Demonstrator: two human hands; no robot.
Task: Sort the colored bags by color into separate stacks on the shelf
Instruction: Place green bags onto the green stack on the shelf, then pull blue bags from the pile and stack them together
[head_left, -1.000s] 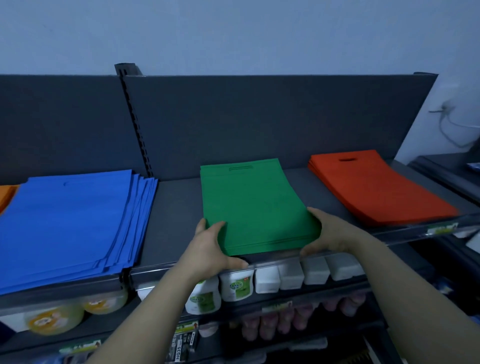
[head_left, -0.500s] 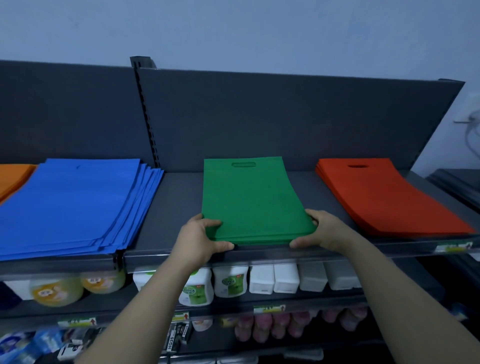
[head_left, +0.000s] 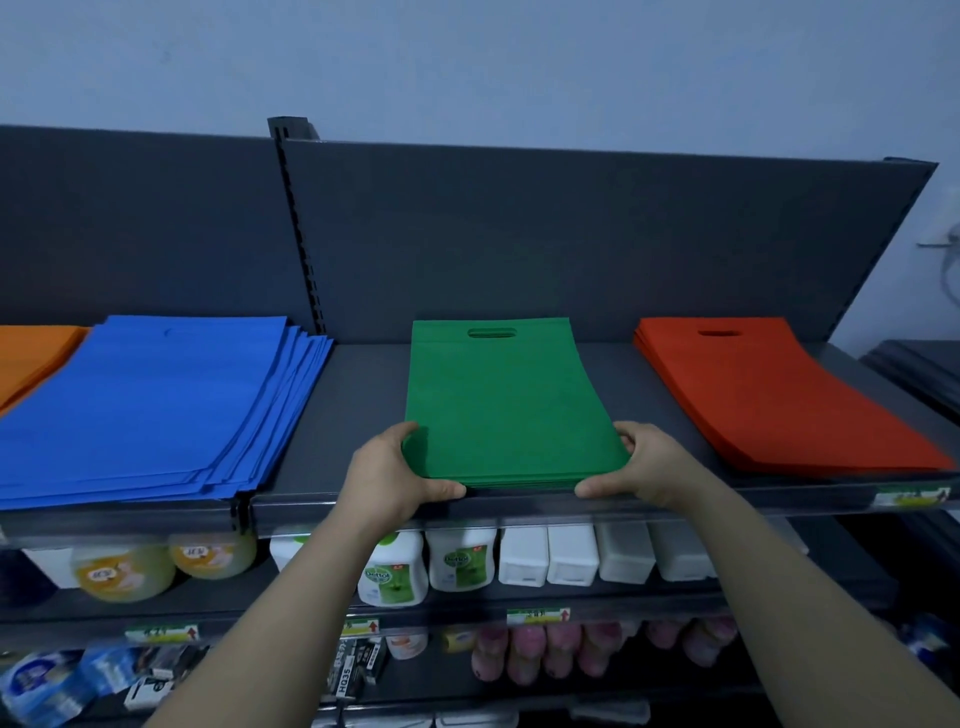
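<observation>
Step looks like squaring up green stack (head_left: 511, 410) on top shelf (head_left: 363, 410). Left hand (head_left: 395, 478) grasps near left corner, thumb along front edge; right hand (head_left: 641, 467) grasps near right corner same way. Tip imo: keep even squeeze both sides, nudge edges flush, don't drag top bag off.

Left to right: orange stack (head_left: 31, 358) at frame edge, blue stack (head_left: 156, 405) fanned and messy, green centre, tidy, handle cutouts at back, red stack (head_left: 769, 395) well apart on right.

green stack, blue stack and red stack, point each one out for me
green stack (head_left: 506, 410), head view, middle of top bag
blue stack (head_left: 150, 405), head view, middle of top bag
red stack (head_left: 769, 395), head view, middle of top bag
</observation>
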